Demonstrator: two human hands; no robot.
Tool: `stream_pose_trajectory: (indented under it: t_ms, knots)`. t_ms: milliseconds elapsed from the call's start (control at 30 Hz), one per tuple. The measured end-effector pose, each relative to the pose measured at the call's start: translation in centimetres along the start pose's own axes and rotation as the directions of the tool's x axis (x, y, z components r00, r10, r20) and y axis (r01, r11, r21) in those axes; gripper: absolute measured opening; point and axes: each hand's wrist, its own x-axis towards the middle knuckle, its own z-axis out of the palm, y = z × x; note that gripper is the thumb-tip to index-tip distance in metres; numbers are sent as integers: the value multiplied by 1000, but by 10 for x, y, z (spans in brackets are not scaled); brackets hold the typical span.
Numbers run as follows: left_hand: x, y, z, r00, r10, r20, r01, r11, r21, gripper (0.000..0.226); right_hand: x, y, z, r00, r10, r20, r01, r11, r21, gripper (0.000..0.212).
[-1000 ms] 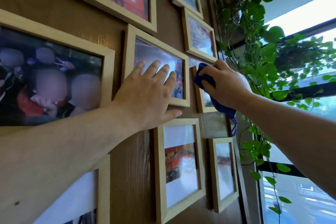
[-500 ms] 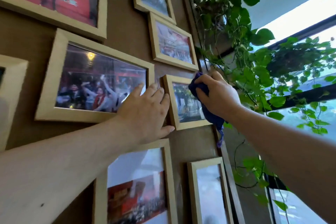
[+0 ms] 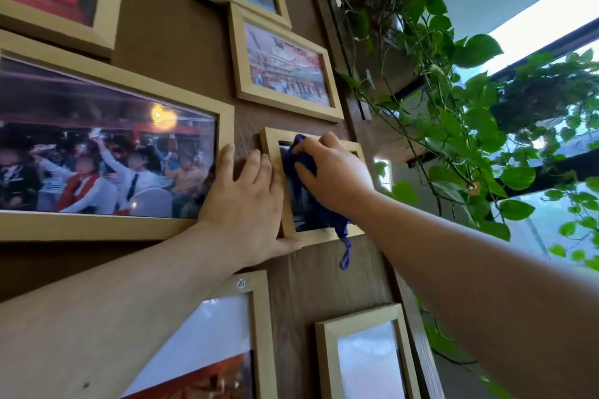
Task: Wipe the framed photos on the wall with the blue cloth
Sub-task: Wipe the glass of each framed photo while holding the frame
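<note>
Right hand (image 3: 334,172) bunches the soft blue cloth (image 3: 308,201) against the small frame (image 3: 269,139); left hand (image 3: 246,201), flat and empty, steadies the frame's left edge, probably light, wobbly.

Pale matt wooden frames (image 3: 270,152), glossy glass, soft blue cloth (image 3: 306,201), brown wood-grain wall (image 3: 181,42)

Pale wooden frames hang across the brown wood-grain wall, photos behind glass. The small framed photo (image 3: 311,236) near the wall's right edge is half covered by the bunched blue cloth (image 3: 306,194), pressed against its glass, one strand dangling below the frame.
</note>
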Motion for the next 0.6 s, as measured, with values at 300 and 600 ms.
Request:
stream_pose_trajectory:
  t_ms: [300,600]
  knots:
    - [4,3,1,1000,0,19,-1,1000,19,118,-2,42,15,998,35,-48,-39,995,-88,33]
    - [5,3,5,1000,-3,12,3,1000,-1,117,-23,101,27,955,296,34,-283,937,-206,32]
